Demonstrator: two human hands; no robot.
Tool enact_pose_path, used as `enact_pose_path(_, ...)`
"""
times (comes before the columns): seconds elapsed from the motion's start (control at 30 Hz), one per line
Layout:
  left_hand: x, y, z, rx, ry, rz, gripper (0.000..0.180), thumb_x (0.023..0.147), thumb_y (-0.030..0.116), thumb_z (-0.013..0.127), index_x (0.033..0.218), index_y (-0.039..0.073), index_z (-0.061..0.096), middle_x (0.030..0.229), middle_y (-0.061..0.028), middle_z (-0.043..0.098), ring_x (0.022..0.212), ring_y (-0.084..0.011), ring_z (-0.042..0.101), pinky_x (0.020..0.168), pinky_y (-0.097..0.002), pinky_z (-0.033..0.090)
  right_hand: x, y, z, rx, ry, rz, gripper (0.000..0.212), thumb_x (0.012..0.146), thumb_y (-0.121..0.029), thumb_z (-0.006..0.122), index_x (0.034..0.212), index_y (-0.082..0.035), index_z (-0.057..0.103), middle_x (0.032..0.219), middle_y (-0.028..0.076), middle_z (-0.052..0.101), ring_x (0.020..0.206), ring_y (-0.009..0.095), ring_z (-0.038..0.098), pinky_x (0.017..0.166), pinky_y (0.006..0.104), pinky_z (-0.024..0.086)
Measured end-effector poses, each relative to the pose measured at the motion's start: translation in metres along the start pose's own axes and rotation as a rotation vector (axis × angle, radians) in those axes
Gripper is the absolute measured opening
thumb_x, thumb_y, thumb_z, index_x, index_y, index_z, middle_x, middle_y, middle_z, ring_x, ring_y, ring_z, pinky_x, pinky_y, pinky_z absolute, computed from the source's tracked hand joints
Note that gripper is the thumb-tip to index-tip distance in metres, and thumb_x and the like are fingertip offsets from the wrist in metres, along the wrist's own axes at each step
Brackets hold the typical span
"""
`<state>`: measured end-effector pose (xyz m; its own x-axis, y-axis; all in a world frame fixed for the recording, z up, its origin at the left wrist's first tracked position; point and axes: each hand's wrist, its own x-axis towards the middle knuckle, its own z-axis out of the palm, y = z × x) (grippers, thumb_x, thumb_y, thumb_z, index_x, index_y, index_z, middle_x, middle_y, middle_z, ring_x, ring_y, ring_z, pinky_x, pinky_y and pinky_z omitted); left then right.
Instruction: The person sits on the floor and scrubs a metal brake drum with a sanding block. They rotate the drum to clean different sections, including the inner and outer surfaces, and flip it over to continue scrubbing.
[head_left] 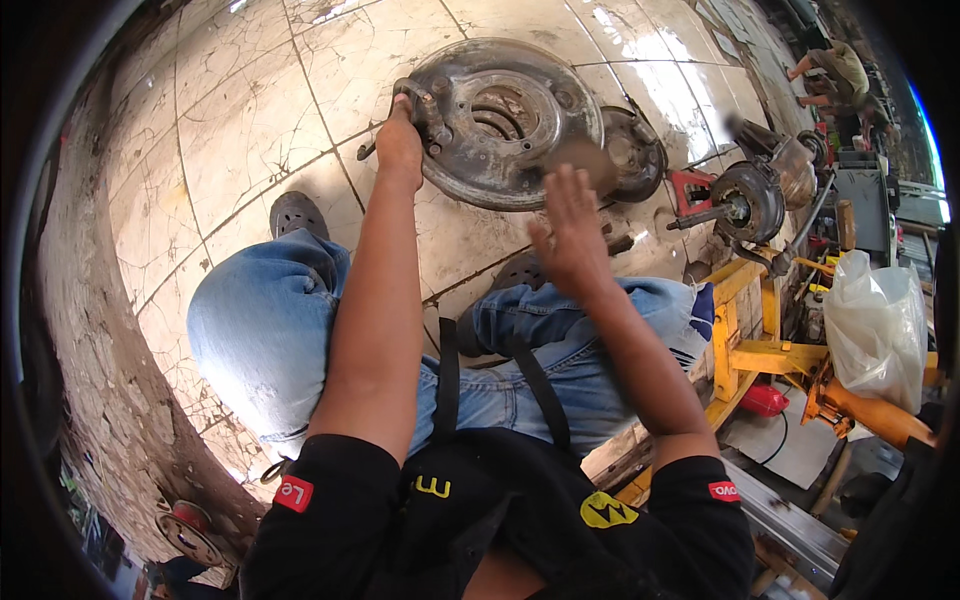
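A large round dark metal plate (478, 168), like a brake backing plate with a central hole, rests on the tiled floor in front of me. My left hand (402, 145) is closed around the dark fitting at its left edge. At the plate's lower right edge, my right hand (572, 225) has its fingers stretched out. A brown round shape (588, 165) by those fingertips is smeared, and I cannot make out what it is. Partly behind the big plate, a smaller dark round part (640, 155) lies to its right.
On the right are an axle with a hub (748, 203), a red stand (690, 190) and a yellow frame (780, 357). A clear plastic bag (875, 325) hangs near that frame. Another person (842, 75) is at the far right. A worn wall (120, 360) runs along the left.
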<state>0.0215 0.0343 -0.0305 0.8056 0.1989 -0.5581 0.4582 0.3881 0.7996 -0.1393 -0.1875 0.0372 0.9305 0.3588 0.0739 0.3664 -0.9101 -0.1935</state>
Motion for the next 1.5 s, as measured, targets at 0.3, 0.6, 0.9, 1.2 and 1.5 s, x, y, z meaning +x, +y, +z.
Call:
enact_pose_path(0.3,-0.002,0.000,0.002,-0.036,0.003,0.038,0.053,0.102,0.042,0.042,0.128,-0.001,0.056,0.124,-0.0141,0.060,0.108,-0.0241,0.059,0.094,-0.0365,0.048,0.000,-0.012,-0.007,0.006,-0.021,-0.056,0.061,0.097,-0.035,0.049,0.146,-0.001,0.034,0.153,0.021,0.029,0.145,0.039,0.019,0.117,0.0504,0.017)
enact_pose_path(0.6,0.005,-0.002,-0.006,-0.181,-0.056,-0.014,0.051,0.102,0.041,0.043,0.124,-0.002,0.059,0.122,-0.0142,0.061,0.105,-0.0240,0.059,0.092,-0.0341,0.047,0.004,-0.005,-0.013,0.096,-0.045,-0.031,0.061,0.099,-0.033,0.045,0.147,0.002,0.030,0.153,0.022,0.030,0.145,0.039,0.019,0.118,0.0496,0.016)
enact_pose_path(0.9,-0.005,0.003,-0.003,-0.190,-0.061,-0.003,0.052,0.102,0.041,0.043,0.127,-0.003,0.056,0.122,-0.0153,0.061,0.103,-0.0249,0.059,0.090,-0.0358,0.048,0.005,-0.009,-0.029,0.178,-0.161,0.065,0.062,0.099,-0.035,0.046,0.146,0.003,0.030,0.152,0.023,0.031,0.144,0.037,0.023,0.118,0.0461,0.018)
enact_pose_path(1.2,0.012,-0.009,-0.006,-0.192,-0.045,-0.020,0.052,0.102,0.041,0.043,0.126,-0.003,0.057,0.120,-0.0149,0.061,0.101,-0.0250,0.060,0.088,-0.0372,0.050,0.005,0.006,-0.018,0.144,0.119,0.020,0.055,0.097,-0.030,0.051,0.141,0.001,0.041,0.143,0.019,0.045,0.136,0.038,0.036,0.113,0.0437,0.030)
enact_pose_path(1.5,-0.007,0.005,0.000,-0.182,-0.045,-0.029,0.057,0.101,0.044,0.044,0.129,-0.004,0.054,0.123,-0.0163,0.060,0.103,-0.0257,0.060,0.088,-0.0361,0.050,0.035,0.040,-0.041,-0.092,0.084,0.151,0.045,0.099,-0.036,0.043,0.131,-0.007,0.057,0.140,0.015,0.049,0.127,0.036,0.043,0.108,0.0490,0.031)
